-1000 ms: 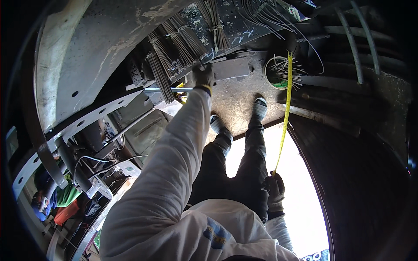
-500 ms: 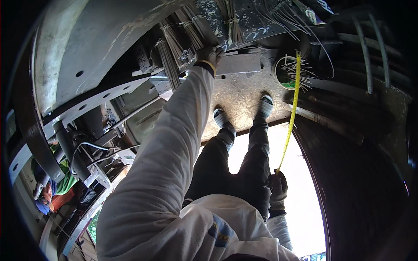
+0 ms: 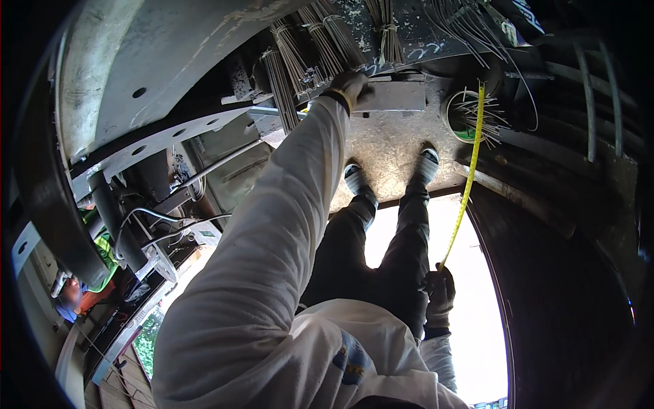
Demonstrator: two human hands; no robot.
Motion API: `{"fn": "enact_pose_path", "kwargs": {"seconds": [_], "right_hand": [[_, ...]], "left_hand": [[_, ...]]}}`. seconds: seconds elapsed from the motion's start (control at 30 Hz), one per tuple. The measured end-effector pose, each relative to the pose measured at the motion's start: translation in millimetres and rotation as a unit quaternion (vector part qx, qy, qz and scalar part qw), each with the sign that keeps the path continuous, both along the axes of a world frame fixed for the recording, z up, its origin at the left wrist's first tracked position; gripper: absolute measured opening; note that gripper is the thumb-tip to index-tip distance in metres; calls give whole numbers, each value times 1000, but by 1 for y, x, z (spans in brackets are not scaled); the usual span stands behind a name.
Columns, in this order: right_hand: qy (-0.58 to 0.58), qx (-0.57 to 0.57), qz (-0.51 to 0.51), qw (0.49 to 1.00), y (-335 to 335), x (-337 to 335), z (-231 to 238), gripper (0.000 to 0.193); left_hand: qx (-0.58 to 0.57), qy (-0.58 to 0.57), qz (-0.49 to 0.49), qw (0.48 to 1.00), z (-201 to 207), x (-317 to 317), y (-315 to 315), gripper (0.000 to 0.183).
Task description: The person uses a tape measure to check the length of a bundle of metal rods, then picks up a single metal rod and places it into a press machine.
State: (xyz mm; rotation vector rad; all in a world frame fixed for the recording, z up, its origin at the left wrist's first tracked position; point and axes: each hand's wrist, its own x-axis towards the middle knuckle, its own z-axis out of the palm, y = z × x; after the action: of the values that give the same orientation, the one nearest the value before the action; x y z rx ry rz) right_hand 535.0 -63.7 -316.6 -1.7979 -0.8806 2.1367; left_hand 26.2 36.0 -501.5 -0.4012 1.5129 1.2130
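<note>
My gloved right hand (image 3: 440, 294) is closed on a tape measure, whose yellow blade (image 3: 469, 176) stretches away up to the rim of a bucket of thin rods; the case is hidden in the hand. My left arm reaches far forward. At its end my gloved left hand (image 3: 350, 87) is at the left end of a flat grey metal plate (image 3: 393, 97), beside the ends of tied bundles of thin metal rods (image 3: 289, 53). Its fingers are smeared, and I cannot tell whether they grip anything.
A bucket (image 3: 452, 123) of loose rods stands right of my feet. Loose bent wires (image 3: 458, 27) hang over the bench edge. A large curved steel sheet (image 3: 170, 54) and a perforated metal bar (image 3: 160, 139) lie at the left. Another person's hand (image 3: 70, 290) shows far left.
The view has shifted, moving the scene slightly right in the picture. My left hand's fingers have moved a little at the plate's end. The tape blade stays extended from my right hand.
</note>
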Motion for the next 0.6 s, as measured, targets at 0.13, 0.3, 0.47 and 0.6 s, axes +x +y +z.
{"fn": "enact_pose_path", "kwargs": {"seconds": [0.13, 0.3, 0.47, 0.6], "right_hand": [[-15, -6, 18, 1000, 2, -19, 6, 42], [-49, 20, 21, 998, 5, -10, 5, 41], [66, 36, 55, 996, -8, -35, -10, 43], [-62, 186, 122, 973, -8, 3, -22, 46]], "left_hand": [[-153, 323, -411, 839, 17, -13, -34, 8], [-400, 631, -458, 481, 36, -38, -64, 21], [-354, 646, -421, 529, 7, -201, -157, 27], [-291, 608, -599, 433, -23, -123, -86, 23]]}}
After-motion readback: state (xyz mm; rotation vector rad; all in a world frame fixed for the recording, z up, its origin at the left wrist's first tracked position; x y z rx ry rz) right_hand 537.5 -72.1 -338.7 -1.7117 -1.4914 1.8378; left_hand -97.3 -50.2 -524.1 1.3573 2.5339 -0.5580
